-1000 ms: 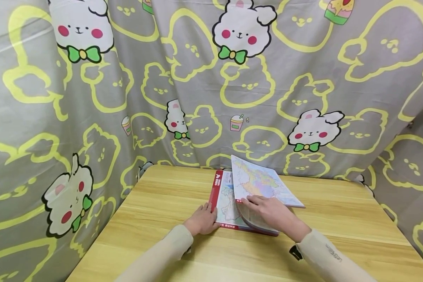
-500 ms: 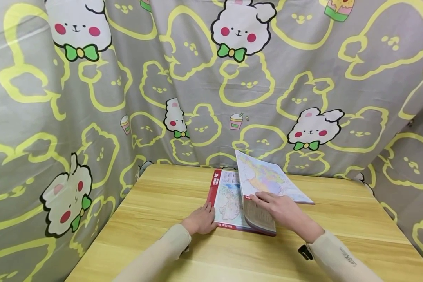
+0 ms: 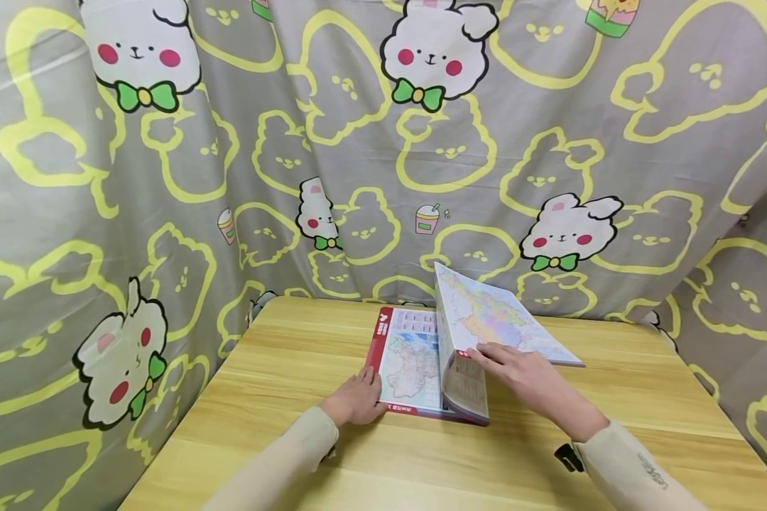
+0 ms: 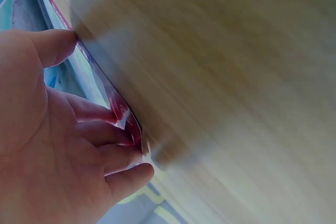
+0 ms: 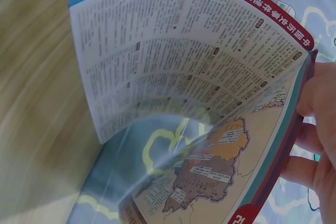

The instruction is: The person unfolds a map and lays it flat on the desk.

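Observation:
A folded map (image 3: pixel 410 365) with red borders lies partly opened on the wooden table. Its lifted part (image 3: pixel 486 312) stands tilted up at the right and shows a coloured map. At the near left corner, my left hand (image 3: pixel 356 397) rests along the red edge; the left wrist view shows that hand's (image 4: pixel 63 135) loosely extended fingers touching it. My right hand (image 3: pixel 518 372) pinches the near edge of the lifted part. In the right wrist view, the right hand's (image 5: pixel 315 135) fingers hold this edge beside curved inner pages (image 5: pixel 178 40) of dense print.
The wooden tabletop (image 3: pixel 281 355) surrounds the map. A grey curtain (image 3: pixel 371 142) printed with white bears and yellow outlines hangs behind it and along both sides. The lifted part's far corner stands close to the curtain.
My right hand has moved rightward, raising and swinging the lifted part further right, so more of the lower sheet shows. My left hand and the lower sheet have shifted slightly left.

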Demonstrator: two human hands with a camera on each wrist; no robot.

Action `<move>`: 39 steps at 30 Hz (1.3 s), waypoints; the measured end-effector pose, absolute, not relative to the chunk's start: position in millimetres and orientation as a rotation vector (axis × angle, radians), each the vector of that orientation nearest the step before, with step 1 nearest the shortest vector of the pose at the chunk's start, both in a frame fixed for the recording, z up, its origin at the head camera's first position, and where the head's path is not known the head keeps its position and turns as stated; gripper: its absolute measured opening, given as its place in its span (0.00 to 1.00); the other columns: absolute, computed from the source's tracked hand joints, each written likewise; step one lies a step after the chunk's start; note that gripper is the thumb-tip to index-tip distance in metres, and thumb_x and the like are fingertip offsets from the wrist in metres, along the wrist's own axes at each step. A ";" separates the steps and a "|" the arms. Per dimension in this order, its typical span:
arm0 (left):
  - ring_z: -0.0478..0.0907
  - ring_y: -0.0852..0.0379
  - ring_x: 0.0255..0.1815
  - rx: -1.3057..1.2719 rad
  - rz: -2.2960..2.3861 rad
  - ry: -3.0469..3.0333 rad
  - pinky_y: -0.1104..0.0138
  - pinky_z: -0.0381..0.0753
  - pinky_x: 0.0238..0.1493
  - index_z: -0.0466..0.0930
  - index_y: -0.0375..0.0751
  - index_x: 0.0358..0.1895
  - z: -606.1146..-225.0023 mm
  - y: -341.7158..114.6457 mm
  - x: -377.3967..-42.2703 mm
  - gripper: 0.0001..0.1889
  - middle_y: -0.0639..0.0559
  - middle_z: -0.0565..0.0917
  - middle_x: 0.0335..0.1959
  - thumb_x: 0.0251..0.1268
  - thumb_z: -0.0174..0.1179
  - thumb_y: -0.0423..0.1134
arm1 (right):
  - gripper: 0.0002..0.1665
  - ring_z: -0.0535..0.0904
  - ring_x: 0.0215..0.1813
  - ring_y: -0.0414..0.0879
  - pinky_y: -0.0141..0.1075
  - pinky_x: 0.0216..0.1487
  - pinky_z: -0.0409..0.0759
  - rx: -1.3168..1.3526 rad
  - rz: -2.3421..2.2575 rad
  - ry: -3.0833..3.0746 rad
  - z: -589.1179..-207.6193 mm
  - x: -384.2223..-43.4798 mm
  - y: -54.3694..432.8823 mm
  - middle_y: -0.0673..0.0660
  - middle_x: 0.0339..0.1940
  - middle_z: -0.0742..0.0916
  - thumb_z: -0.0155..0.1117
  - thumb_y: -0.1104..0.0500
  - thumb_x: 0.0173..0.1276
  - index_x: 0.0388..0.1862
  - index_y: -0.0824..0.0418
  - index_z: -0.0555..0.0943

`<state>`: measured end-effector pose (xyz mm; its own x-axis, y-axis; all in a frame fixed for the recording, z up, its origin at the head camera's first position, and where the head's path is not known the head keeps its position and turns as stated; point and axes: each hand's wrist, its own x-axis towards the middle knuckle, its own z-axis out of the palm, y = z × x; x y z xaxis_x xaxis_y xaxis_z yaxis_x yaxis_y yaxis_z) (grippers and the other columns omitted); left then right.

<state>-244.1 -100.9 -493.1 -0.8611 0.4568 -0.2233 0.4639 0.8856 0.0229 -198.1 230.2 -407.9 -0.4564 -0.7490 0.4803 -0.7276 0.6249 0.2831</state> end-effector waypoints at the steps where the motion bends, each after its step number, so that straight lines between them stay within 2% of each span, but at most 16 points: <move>1: 0.52 0.42 0.73 0.694 -0.044 2.836 0.53 0.58 0.67 0.58 0.31 0.70 -493.8 -101.9 -244.2 0.37 0.34 0.58 0.71 0.69 0.47 0.58 | 0.31 0.80 0.50 0.52 0.44 0.28 0.81 1.152 -0.046 -2.277 -407.5 -197.8 231.5 0.58 0.55 0.80 0.52 0.71 0.58 0.62 0.59 0.75; 4: 0.52 0.40 0.72 0.675 -0.054 2.844 0.51 0.58 0.67 0.58 0.34 0.71 -495.9 -104.9 -244.9 0.39 0.32 0.58 0.70 0.68 0.47 0.61 | 0.33 0.80 0.50 0.53 0.44 0.29 0.81 1.158 -0.031 -2.270 -406.5 -196.8 234.7 0.58 0.55 0.80 0.53 0.74 0.56 0.62 0.59 0.76; 9: 0.52 0.39 0.72 0.649 -0.048 2.849 0.49 0.58 0.66 0.59 0.36 0.71 -496.5 -110.0 -245.8 0.39 0.32 0.58 0.70 0.67 0.47 0.62 | 0.31 0.80 0.51 0.53 0.45 0.32 0.81 1.156 -0.005 -2.238 -405.4 -196.2 238.4 0.58 0.55 0.81 0.48 0.73 0.58 0.61 0.59 0.76; 12: 0.52 0.39 0.72 0.631 -0.036 2.845 0.49 0.57 0.66 0.59 0.36 0.71 -496.8 -114.4 -246.4 0.40 0.32 0.57 0.70 0.66 0.47 0.63 | 0.27 0.80 0.50 0.53 0.45 0.31 0.81 1.143 0.005 -2.224 -405.3 -196.2 241.0 0.59 0.54 0.81 0.38 0.69 0.68 0.61 0.60 0.77; 14: 0.52 0.39 0.72 0.618 -0.033 2.843 0.49 0.57 0.67 0.59 0.35 0.71 -497.3 -117.9 -246.8 0.41 0.32 0.57 0.71 0.66 0.47 0.64 | 0.29 0.80 0.49 0.53 0.45 0.30 0.81 1.139 0.010 -2.212 -404.6 -196.1 242.9 0.59 0.53 0.81 0.28 0.66 0.74 0.60 0.60 0.77; 16: 0.52 0.38 0.72 0.613 -0.021 2.844 0.49 0.57 0.67 0.60 0.34 0.70 -497.2 -121.4 -247.5 0.42 0.31 0.57 0.70 0.65 0.48 0.65 | 0.34 0.81 0.49 0.53 0.45 0.29 0.81 1.139 0.019 -2.199 -403.7 -196.1 245.1 0.59 0.53 0.81 0.21 0.63 0.75 0.60 0.60 0.77; 18: 0.53 0.37 0.71 0.611 -0.007 2.849 0.49 0.58 0.66 0.61 0.32 0.69 -496.6 -124.7 -248.2 0.43 0.30 0.58 0.69 0.63 0.50 0.65 | 0.35 0.81 0.48 0.54 0.45 0.28 0.81 1.140 0.027 -2.188 -402.2 -196.0 247.1 0.59 0.53 0.81 0.18 0.60 0.76 0.60 0.61 0.77; 26: 0.55 0.33 0.69 0.582 0.064 2.868 0.48 0.59 0.65 0.64 0.29 0.66 -494.2 -135.5 -248.8 0.45 0.27 0.60 0.67 0.60 0.53 0.66 | 0.33 0.81 0.48 0.52 0.44 0.26 0.80 1.110 0.045 -2.155 -395.2 -192.5 253.7 0.58 0.53 0.81 0.21 0.56 0.78 0.58 0.60 0.78; 33: 0.53 0.33 0.70 0.553 0.084 2.865 0.48 0.57 0.66 0.63 0.30 0.67 -496.3 -143.5 -251.9 0.45 0.27 0.59 0.68 0.60 0.53 0.66 | 0.32 0.80 0.49 0.52 0.45 0.32 0.81 1.092 0.061 -2.140 -392.9 -189.5 259.4 0.57 0.53 0.81 0.23 0.54 0.80 0.59 0.60 0.78; 39: 0.54 0.33 0.69 0.549 0.096 2.863 0.47 0.59 0.65 0.64 0.29 0.65 -494.4 -148.4 -253.9 0.44 0.26 0.60 0.67 0.59 0.56 0.66 | 0.32 0.81 0.48 0.53 0.45 0.31 0.81 1.085 0.072 -2.130 -392.8 -189.1 264.8 0.58 0.52 0.82 0.24 0.54 0.81 0.58 0.61 0.78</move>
<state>-253.9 -148.4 -494.4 -0.9049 0.3723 -0.2062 0.3576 0.9279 0.1056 -189.1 264.8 -392.8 -0.3753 -0.6792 0.6307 -0.7204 0.6419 0.2627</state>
